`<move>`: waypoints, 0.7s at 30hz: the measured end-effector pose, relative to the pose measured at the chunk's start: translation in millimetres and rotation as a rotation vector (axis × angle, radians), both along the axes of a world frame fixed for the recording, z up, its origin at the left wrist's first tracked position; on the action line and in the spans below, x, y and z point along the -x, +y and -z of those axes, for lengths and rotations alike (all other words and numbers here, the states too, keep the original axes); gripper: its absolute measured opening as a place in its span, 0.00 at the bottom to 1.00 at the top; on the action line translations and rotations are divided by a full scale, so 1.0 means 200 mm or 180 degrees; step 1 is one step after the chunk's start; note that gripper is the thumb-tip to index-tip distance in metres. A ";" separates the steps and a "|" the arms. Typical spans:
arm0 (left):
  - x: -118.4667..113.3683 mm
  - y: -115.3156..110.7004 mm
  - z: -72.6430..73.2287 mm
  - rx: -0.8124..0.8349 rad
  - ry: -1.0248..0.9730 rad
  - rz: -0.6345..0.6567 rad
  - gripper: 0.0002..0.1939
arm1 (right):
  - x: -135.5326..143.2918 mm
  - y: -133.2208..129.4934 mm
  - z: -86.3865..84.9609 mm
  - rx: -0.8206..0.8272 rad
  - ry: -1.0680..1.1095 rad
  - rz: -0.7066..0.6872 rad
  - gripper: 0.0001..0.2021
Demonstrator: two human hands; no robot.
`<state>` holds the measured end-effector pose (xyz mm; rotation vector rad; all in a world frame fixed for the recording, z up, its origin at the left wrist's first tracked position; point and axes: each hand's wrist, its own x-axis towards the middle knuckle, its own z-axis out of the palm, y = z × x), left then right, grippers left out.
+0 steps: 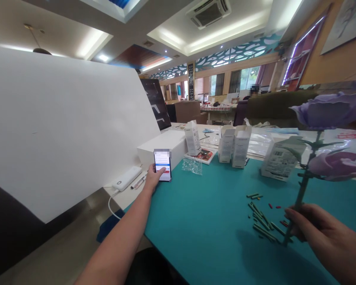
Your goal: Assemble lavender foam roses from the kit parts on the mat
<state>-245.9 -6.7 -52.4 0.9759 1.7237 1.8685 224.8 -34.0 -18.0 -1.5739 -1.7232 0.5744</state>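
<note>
My left hand [154,177] is wrapped round a phone [165,176] with a lit screen, its thumb lying over the lower part of the display. The phone stands upright at the left edge of the teal mat [195,209]. On the right, my right hand [310,223] pinches the green stem [303,190] of an artificial flower held upright. Two purple-pink blooms [332,111] sit on that stem. Several short green stick pieces [259,215] lie on the mat left of my right hand, with a few small red bits [270,206] near them.
Small white boxes [241,146] stand along the mat's back edge, and a larger one [281,160] is further right. Clear crumpled plastic [192,166] lies beside a white box [163,144]. A white power bank [127,178] with a cable is at left, below a big white panel [65,126].
</note>
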 end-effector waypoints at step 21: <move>-0.02 -0.04 -0.03 -0.0448 -0.0939 0.0339 0.18 | 0.02 0.00 -0.01 0.0051 0.0054 0.0259 0.26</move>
